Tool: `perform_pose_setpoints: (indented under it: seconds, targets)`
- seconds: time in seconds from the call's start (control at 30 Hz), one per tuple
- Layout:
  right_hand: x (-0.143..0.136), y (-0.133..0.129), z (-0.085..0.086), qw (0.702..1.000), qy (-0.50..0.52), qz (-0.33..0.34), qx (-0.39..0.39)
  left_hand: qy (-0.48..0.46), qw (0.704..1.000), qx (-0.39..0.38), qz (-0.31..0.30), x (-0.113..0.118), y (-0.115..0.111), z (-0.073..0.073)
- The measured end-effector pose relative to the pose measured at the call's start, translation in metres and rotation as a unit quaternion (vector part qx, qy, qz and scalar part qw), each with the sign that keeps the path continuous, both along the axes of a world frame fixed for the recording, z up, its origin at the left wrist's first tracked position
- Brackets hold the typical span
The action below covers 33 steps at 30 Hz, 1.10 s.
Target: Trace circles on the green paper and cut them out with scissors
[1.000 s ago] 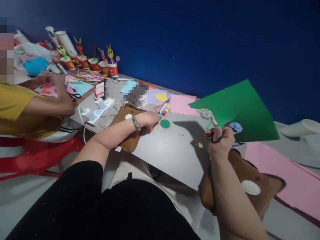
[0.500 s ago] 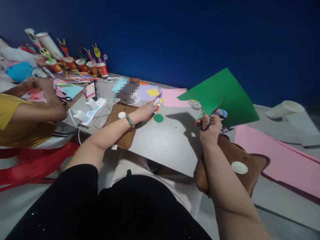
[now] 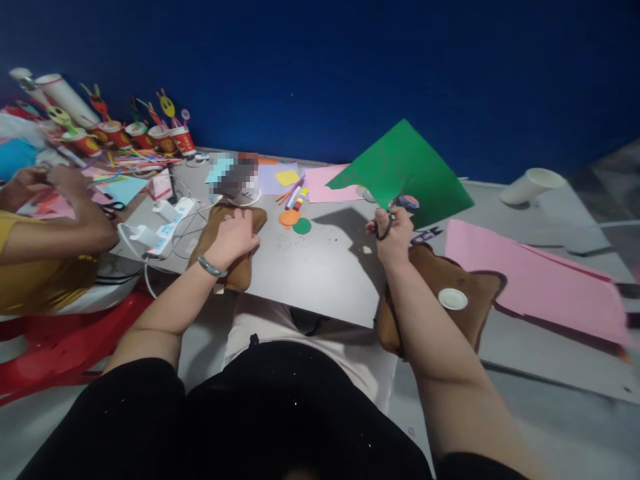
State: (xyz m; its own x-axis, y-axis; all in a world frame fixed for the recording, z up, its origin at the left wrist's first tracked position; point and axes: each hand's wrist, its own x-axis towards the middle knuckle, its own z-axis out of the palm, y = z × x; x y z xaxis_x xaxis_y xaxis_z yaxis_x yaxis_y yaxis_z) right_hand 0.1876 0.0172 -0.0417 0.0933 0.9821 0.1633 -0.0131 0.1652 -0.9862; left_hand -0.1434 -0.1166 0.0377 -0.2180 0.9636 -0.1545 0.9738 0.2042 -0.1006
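Note:
My left hand [image 3: 236, 235] rests on the brown cushion [image 3: 243, 275] at the left, palm down with fingers somewhat apart. What lies beneath its palm is hidden. My right hand [image 3: 395, 237] is closed round a pair of scissors [image 3: 383, 228] with dark loop handles; their blades are mostly hidden. Just beyond it a large green sheet [image 3: 400, 157] with faint drawn outlines stands tilted up from the table. An orange paper disc [image 3: 289, 218] and a green paper disc [image 3: 301, 227] lie between my hands, near several markers [image 3: 299, 199].
Another brown cushion [image 3: 463, 270] with a white disc [image 3: 453, 299] lies under my right forearm. Pink sheets [image 3: 530, 280] spread to the right, beside a white roll [image 3: 534, 185]. At left are a power strip [image 3: 175, 223], decorated red cups [image 3: 183, 141] and a co-worker's arm [image 3: 90, 220].
My left hand has moved left from the markers onto the brown cushion, covering where the white disc lay. The orange disc now shows. My right hand still holds the scissors; the view has shifted.

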Motion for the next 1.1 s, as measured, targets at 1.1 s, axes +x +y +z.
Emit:
perform_pose_setpoints:
  seconds: [1.1]
  targets:
    - [-0.012,-0.033,0.012,0.965,0.051,0.255,-0.013,-0.395,0.885,-0.002,-0.248,0.102,0.086,-0.056]
